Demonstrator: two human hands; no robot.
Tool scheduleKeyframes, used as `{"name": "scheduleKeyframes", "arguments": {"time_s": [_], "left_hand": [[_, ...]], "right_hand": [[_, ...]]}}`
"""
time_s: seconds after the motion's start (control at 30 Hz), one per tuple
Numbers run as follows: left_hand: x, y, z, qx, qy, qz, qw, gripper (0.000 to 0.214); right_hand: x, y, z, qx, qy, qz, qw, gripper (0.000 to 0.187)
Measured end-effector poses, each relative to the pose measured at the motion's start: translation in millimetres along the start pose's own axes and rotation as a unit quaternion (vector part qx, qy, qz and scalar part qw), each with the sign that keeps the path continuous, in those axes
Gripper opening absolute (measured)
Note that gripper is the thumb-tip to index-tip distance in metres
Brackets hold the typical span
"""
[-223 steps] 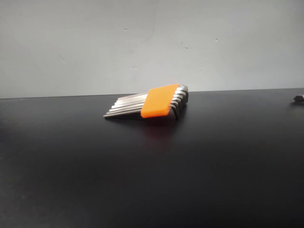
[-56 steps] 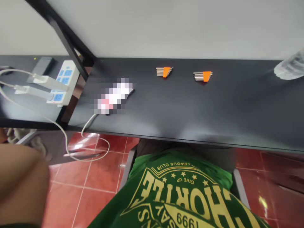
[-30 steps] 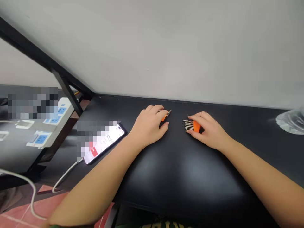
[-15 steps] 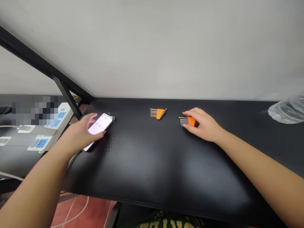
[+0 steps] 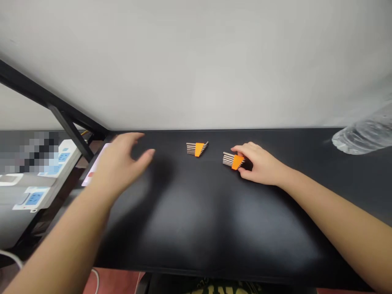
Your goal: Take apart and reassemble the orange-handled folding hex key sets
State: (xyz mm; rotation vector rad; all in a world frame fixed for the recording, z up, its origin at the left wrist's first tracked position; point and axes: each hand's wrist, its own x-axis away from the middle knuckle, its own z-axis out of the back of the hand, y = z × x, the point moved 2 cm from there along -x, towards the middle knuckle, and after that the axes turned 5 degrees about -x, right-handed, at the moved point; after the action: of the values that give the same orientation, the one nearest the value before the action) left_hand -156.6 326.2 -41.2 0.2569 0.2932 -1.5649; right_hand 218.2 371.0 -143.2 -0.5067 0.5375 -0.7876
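Note:
Two hex key sets lie on the black table, each with several metal keys in an orange holder. One hex key set [image 5: 197, 149] sits by itself near the middle. The other hex key set [image 5: 237, 162] is between the thumb and fingers of my right hand [image 5: 257, 163], which pinches its orange holder; the keys' short ends are partly hidden by the hand. My left hand [image 5: 124, 161] is over the left part of the table, thumb and fingers apart, with nothing in it. Behind that hand a phone [image 5: 97, 165] with a lit screen lies by the table's left edge, partly covered.
White power strips [image 5: 58, 163] with blue sockets lie left of the table, beyond a black metal frame [image 5: 70, 130]. A clear plastic bottle [image 5: 361, 136] lies at the back right. A grey wall [image 5: 196, 65] rises along the table's back edge.
My left hand has let go of the phone and moved right, fingers apart; the phone now lies further left. The hex key set at my right hand has turned slightly. The view has shifted.

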Motion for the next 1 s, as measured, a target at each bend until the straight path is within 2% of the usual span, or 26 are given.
{"name": "scheduleKeyframes", "arguments": {"time_s": [0.07, 0.13, 0.17, 0.23, 0.33, 0.5, 0.6, 0.67, 0.73, 0.8, 0.93, 1.0], "left_hand": [[9.4, 71.9, -2.9, 0.104, -0.016, -0.163, 0.981, 0.042], [17.6, 126.7, -14.8, 0.15, -0.092, -0.282, 0.943, 0.05], [19.7, 144.0, -22.2, 0.166, -0.117, -0.307, 0.93, 0.055], [19.6, 159.2, -37.4, 0.193, -0.138, -0.301, 0.924, 0.062], [14.5, 151.2, -55.4, 0.269, -0.143, -0.227, 0.925, 0.06], [13.6, 134.9, -66.0, 0.333, -0.143, -0.162, 0.918, 0.051], [13.9, 135.7, -68.7, 0.351, -0.11, -0.154, 0.917, 0.047], [13.8, 137.5, -71.1, 0.361, -0.095, -0.166, 0.913, 0.043], [15.0, 139.0, -72.5, 0.359, -0.083, -0.182, 0.912, 0.04], [17.8, 140.7, -71.5, 0.34, -0.069, -0.205, 0.915, 0.039], [19.1, 141.0, -62.8, 0.254, -0.063, -0.272, 0.926, 0.035], [11.1, 133.9, -57.0, 0.204, -0.055, -0.29, 0.933, 0.044]], "right_hand": [[-2.8, -7.9, -6.0, -0.016, 0.007, 0.001, 1.0, 0.043], [-5.8, -15.7, -10.3, -0.048, 0.015, 0.003, 0.999, 0.039], [-7.4, -19.0, -11.6, -0.074, 0.018, 0.0, 0.997, 0.038], [-10.9, -23.6, -13.2, -0.148, 0.021, -0.023, 0.988, 0.036], [-17.1, -27.5, -17.0, -0.285, 0.023, -0.067, 0.956, 0.033], [-24.8, -30.7, -29.1, -0.489, -0.004, -0.08, 0.868, 0.038], [-24.0, -27.6, -33.2, -0.565, -0.025, -0.103, 0.819, 0.034], [-22.7, -24.3, -34.1, -0.585, -0.022, -0.124, 0.801, 0.027], [-21.7, -22.1, -34.5, -0.578, -0.006, -0.141, 0.803, 0.025], [-20.6, -22.5, -34.9, -0.553, 0.0, -0.148, 0.82, 0.026], [-18.1, -25.0, -31.5, -0.476, 0.001, -0.142, 0.868, 0.024], [-17.8, -23.1, -24.8, -0.402, 0.023, -0.115, 0.908, 0.019]]}}
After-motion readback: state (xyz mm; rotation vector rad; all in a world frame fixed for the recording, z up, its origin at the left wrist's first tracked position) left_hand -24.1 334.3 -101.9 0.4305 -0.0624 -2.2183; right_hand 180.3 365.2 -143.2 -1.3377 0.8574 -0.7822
